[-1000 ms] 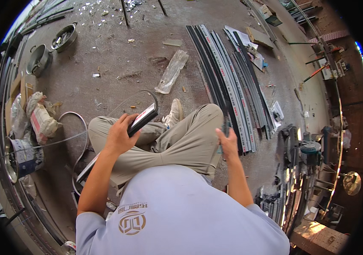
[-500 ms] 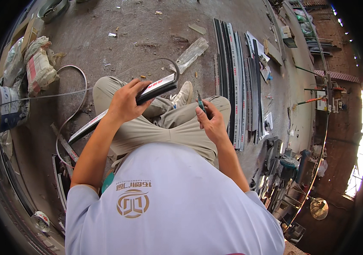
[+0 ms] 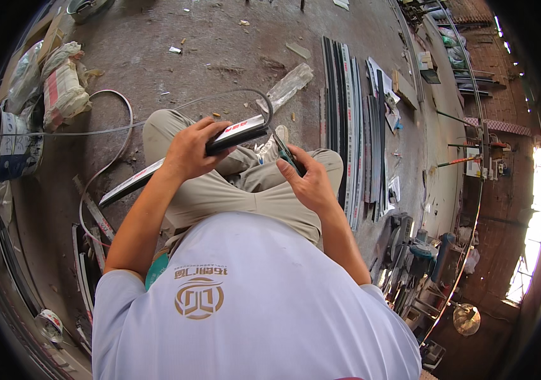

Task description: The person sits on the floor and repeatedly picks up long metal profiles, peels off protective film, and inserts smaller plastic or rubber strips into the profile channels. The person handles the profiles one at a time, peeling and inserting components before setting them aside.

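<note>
My left hand (image 3: pixel 191 150) is closed round a long black profile bar (image 3: pixel 242 132) with white, red-printed film on its top face. The bar slants across my lap, its near-left end past my knee. From its right end a thin grey sealing strip (image 3: pixel 229 92) loops up and runs off to the left. My right hand (image 3: pixel 309 181) grips a green-handled hand tool (image 3: pixel 290 158) with a slim pointed metal end. That point is raised beside the strip at the bar's end; whether they touch I cannot tell. Its jaws or blades are too small to make out.
Long profile bars (image 3: pixel 348 126) lie on the floor to the right, beyond my knee. Clear plastic wrapping (image 3: pixel 288 85) lies ahead. At left are a metal bucket (image 3: pixel 13 149) and a wrapped bundle (image 3: pixel 64 95). Tools and clutter (image 3: pixel 419 253) stand at lower right.
My right hand has moved slightly left and up, bringing the tool's point to the bar's right end. The grey strip's loop sits higher and is plainer to see. The bar stays in my left hand.
</note>
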Motion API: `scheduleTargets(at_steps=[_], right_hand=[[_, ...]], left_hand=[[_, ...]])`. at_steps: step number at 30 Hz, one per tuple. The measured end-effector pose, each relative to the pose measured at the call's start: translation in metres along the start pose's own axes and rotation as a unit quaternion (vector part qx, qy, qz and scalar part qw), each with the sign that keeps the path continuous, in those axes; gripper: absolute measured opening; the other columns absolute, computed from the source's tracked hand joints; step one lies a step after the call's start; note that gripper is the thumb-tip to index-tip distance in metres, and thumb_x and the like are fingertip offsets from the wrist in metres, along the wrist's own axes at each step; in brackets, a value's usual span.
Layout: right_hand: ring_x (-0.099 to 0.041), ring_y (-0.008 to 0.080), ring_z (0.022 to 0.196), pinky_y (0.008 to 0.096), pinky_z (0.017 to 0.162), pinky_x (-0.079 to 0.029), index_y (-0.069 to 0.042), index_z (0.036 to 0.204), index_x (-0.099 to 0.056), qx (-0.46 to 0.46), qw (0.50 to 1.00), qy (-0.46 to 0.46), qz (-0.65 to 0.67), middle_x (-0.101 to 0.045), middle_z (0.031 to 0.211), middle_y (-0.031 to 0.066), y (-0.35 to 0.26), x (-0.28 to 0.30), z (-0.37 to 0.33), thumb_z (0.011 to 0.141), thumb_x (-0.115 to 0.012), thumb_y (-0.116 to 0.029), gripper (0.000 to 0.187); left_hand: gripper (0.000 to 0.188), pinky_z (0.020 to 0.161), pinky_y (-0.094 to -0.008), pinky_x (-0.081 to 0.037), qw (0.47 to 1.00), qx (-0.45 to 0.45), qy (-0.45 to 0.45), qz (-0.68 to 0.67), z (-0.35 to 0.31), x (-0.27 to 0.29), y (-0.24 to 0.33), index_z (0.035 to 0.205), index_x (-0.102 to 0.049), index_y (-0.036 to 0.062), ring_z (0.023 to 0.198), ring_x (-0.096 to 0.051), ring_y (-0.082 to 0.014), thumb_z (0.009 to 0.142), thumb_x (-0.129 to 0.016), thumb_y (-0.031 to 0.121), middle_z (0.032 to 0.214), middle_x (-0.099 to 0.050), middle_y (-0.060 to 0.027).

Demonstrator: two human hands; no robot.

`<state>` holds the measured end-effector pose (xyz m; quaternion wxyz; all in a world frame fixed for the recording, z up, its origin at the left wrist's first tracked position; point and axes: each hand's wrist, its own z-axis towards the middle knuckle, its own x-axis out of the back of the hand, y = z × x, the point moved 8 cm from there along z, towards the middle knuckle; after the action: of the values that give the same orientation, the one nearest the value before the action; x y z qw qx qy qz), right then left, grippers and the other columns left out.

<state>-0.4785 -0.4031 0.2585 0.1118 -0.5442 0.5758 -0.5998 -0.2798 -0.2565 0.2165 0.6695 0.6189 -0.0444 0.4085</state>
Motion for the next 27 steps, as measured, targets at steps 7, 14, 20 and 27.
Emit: scheduleTargets(at_steps=[7,14,20,27], right_hand=[[-0.063,0.0137,0.089,0.031,0.083,-0.053,0.004,0.13,-0.064,0.026,0.999,-0.004,-0.018,-0.074,0.099,0.0114,-0.016,-0.004,-0.004,0.1,-0.075,-0.033,0.049],[-0.064,0.0138,0.085,0.0315,0.082,-0.054,0.001,0.13,-0.066,0.034,0.992,-0.106,-0.055,-0.073,0.094,0.013,-0.042,-0.012,-0.045,0.096,-0.079,-0.026,0.045],[-0.054,0.007,0.084,0.0232,0.075,-0.047,-0.001,0.128,-0.067,-0.031,0.989,0.119,0.083,-0.064,0.095,-0.0009,0.043,0.042,-0.041,0.1,-0.075,-0.029,0.04],[-0.063,0.0211,0.074,0.0361,0.071,-0.051,0.001,0.115,-0.067,-0.232,0.9,0.367,-0.042,-0.067,0.084,0.0088,0.281,0.16,-0.096,0.102,-0.065,-0.036,0.04]], left_hand=[[0.044,0.075,-0.0427,-0.056,1.0,-0.014,0.005,0.018,-0.001,0.002,0.004,0.128,-0.069,0.0095,0.087,-0.069,-0.0347,0.088,-0.081,0.023,0.1,-0.068,-0.0114],[0.044,0.078,-0.042,-0.056,0.997,0.047,0.04,0.043,-0.001,0.012,-0.028,0.133,-0.068,0.0109,0.091,-0.071,-0.0356,0.091,-0.077,0.023,0.105,-0.072,-0.0126],[0.042,0.079,-0.0408,-0.055,0.998,0.048,0.019,0.043,-0.001,0.011,-0.032,0.133,-0.068,0.0103,0.091,-0.071,-0.0346,0.093,-0.075,0.023,0.103,-0.073,-0.0134],[0.045,0.084,-0.0389,-0.055,0.998,0.054,-0.01,0.03,0.0,0.0,-0.022,0.134,-0.068,0.0071,0.098,-0.071,-0.0354,0.093,-0.077,0.023,0.112,-0.073,-0.0145]])
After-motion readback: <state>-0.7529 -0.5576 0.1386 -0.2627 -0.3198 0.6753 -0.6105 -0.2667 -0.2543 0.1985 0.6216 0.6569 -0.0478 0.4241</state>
